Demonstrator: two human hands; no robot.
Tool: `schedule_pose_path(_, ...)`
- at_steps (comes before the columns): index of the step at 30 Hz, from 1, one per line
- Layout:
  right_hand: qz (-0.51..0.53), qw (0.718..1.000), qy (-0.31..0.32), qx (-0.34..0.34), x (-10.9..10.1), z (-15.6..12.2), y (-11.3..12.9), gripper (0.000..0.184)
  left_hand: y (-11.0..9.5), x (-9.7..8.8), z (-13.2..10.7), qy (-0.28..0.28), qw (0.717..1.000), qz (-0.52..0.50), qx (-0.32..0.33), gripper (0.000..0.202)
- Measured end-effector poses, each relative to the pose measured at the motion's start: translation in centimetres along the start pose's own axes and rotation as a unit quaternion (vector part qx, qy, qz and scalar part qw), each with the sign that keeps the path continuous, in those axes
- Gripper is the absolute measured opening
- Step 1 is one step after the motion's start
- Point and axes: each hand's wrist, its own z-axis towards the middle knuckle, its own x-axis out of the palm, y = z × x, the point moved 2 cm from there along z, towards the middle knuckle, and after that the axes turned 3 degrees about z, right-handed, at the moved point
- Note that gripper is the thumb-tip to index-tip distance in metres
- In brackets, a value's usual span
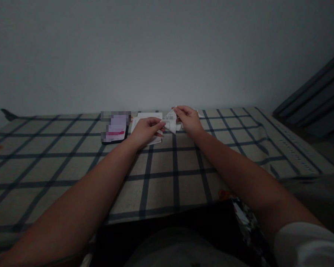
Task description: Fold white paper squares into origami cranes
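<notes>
Left hand (147, 129) and right hand (188, 119) are both pinching a small white printed paper piece (171, 121) between them, lol. Black-edged rectangular phone (117, 127) sits just left of the left one.

Matt paper piece (171, 123); tablecloth (161, 163) woven, matt.

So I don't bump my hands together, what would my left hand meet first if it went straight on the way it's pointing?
The printed paper already at the fingertips of your left hand; just past it, probably your right hand, though depth is unclear.
</notes>
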Motion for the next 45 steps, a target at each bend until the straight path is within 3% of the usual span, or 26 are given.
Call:
schedule_pose_path(6,0.066,0.998,0.002,0.017,0.0,0.3,-0.5,0.041,0.0,-0.4,0.3,-0.076,0.996,-0.034,0.046,0.038)
schedule_pose_path(12,0.078,0.996,0.028,0.035,0.1,0.1,-0.5,0.031,0.0,-1.0,0.7,-0.150,0.983,-0.012,0.106,0.027)
schedule_pose_path(16,-0.001,0.999,0.038,-0.016,-0.1,0.2,-0.4,0.022,0.2,-1.5,0.8,-0.177,0.971,0.034,0.155,0.022)
schedule_pose_path(19,-0.086,0.991,0.015,-0.105,-0.2,-0.1,0.5,0.018,0.2,-1.7,0.6,-0.195,0.957,0.110,0.186,0.019)
schedule_pose_path(24,-0.214,0.919,0.105,-0.314,0.8,-1.5,2.7,0.011,-0.7,-1.1,-0.3,-0.166,0.928,0.198,0.269,0.016)
schedule_pose_path(26,-0.233,0.897,0.117,-0.357,1.1,-1.9,3.2,0.010,-0.9,-1.0,-0.5,-0.159,0.914,0.212,0.306,0.017)
schedule_pose_path(36,-0.297,0.863,0.156,-0.379,0.9,-1.6,2.6,0.009,-0.8,-1.5,-0.2,-0.126,0.851,0.325,0.392,0.016)
schedule_pose_path(45,-0.325,0.846,0.153,-0.394,0.8,-1.8,2.9,0.010,-1.0,-1.5,-0.2,-0.131,0.839,0.335,0.409,0.014)
